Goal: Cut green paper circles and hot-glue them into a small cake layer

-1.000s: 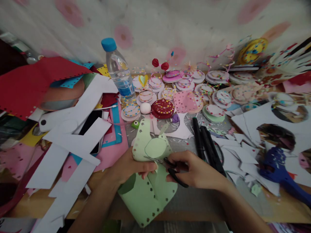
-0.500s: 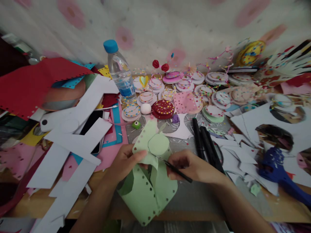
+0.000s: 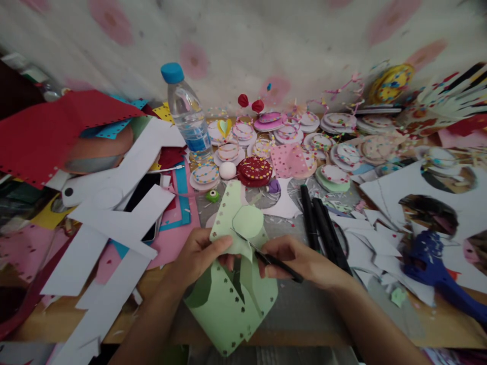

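Observation:
A sheet of light green paper (image 3: 224, 324) with punched shapes along its edges hangs over the front of the desk. My left hand (image 3: 203, 253) is closed on its left side, thumb on top. In my right hand (image 3: 287, 256) is a black-handled craft knife or small pair of scissors, most likely scissors (image 3: 279, 264), its thin blades lying at the paper. Just above the blades, a rounded green piece (image 3: 248, 221) is partly cut round and still overlaps the sheet. My right fingers hide part of the handles.
A water bottle (image 3: 189, 114) stands behind my left hand. Decorated paper discs (image 3: 254, 170) crowd the back. Black pens (image 3: 310, 218) lie right of the sheet, near a blue glue gun (image 3: 429, 263). White paper strips (image 3: 87, 253) cover the left side.
The scissor blades have spread apart and shifted slightly up and left along the rounded piece. The green sheet has turned a little in my left hand.

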The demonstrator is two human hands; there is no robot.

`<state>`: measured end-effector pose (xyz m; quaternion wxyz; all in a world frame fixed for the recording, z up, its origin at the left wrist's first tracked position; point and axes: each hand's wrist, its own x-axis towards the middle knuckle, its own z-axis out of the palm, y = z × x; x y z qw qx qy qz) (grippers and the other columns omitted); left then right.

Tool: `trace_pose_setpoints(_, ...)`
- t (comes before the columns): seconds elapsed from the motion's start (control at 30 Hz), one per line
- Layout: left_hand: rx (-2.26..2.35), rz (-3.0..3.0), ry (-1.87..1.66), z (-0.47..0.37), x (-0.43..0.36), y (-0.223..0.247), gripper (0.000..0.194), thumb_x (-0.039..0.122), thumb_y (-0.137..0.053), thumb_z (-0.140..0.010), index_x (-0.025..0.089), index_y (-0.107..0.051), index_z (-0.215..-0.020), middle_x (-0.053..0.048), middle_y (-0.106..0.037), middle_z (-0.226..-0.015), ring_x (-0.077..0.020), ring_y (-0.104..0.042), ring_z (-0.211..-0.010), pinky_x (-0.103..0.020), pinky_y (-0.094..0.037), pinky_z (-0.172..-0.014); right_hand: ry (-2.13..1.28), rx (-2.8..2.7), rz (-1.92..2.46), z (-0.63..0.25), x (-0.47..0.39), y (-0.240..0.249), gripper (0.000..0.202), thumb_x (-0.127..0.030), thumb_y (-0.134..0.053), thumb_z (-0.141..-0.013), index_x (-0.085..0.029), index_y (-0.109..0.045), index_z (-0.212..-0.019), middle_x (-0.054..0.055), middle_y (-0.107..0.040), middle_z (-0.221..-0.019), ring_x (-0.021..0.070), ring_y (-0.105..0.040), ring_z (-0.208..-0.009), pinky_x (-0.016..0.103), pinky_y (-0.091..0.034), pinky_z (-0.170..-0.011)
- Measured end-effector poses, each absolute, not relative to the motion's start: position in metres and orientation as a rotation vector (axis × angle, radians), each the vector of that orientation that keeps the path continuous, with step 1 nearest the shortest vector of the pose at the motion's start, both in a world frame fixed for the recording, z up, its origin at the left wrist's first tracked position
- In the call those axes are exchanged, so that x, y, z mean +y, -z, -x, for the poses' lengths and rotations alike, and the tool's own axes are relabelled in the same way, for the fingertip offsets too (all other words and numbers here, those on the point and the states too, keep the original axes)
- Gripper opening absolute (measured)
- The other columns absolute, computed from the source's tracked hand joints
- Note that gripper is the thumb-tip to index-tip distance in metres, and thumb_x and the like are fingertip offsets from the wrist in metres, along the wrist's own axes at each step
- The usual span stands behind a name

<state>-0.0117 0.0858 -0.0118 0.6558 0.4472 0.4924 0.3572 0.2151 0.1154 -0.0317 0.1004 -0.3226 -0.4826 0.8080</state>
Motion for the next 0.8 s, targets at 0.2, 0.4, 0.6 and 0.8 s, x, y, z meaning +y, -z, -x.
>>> trace_pose_setpoints(0.2, 1.128, -1.018, -0.785, 0.0079, 0.0845, 0.0113, 0.046, 0.047, -0.059, -0.086, 0.013, -0.067, -0.055, -0.003, -0.062, -0.052, -0.0083, -0.048, -0.044, -0.02, -0.036, -0.045, -2.392, -1.446, 0.915, -0.2163, 0.117, 0.0289, 0.044, -0.057, -0.071, -0.071, -0.014, -0.061, -0.073, -0.001, -0.049, -0.069, 0.0122, -0.04, -0.065, 0.023, -0.027, -0.056)
trace_pose_setpoints(0.4, 1.15, -1.031, -0.795, 0.0071, 0.0841, 0.0131, 0.049, 0.05, -0.059, -0.085, 0.013, -0.065, -0.054, -0.004, -0.062, -0.052, -0.009, -0.048, -0.045, -0.02, -0.035, -0.043, -2.423, -1.425, 0.894, -0.216, 0.1188, 0.0293, 0.047, -0.058, -0.073, -0.068, -0.013, -0.063, -0.074, -0.001, -0.05, -0.069, 0.0119, -0.04, -0.065, 0.024, -0.026, -0.056)
trace_pose_setpoints(0.6, 1.152, -1.029, -0.789, 0.0074, 0.0836, 0.0123, 0.047, 0.048, -0.058, -0.087, 0.013, -0.066, -0.056, -0.003, -0.062, -0.052, -0.0083, -0.047, -0.044, -0.019, -0.034, -0.043, -2.454, -1.387, 0.901, -0.2159, 0.1173, 0.032, 0.046, -0.055, -0.075, -0.068, -0.011, -0.063, -0.074, -0.002, -0.048, -0.068, 0.0102, -0.037, -0.063, 0.024, -0.025, -0.057)
trace_pose_setpoints(0.8, 1.166, -1.016, -0.796, 0.0069, 0.083, 0.012, 0.048, 0.049, -0.059, -0.086, 0.013, -0.066, -0.055, -0.004, -0.062, -0.052, -0.0096, -0.049, -0.046, -0.02, -0.036, -0.044, -2.448, -1.394, 0.926, -0.2148, 0.1172, 0.0315, 0.048, -0.057, -0.076, -0.066, -0.012, -0.064, -0.073, -0.003, -0.05, -0.067, 0.0097, -0.038, -0.061, 0.023, -0.025, -0.056)
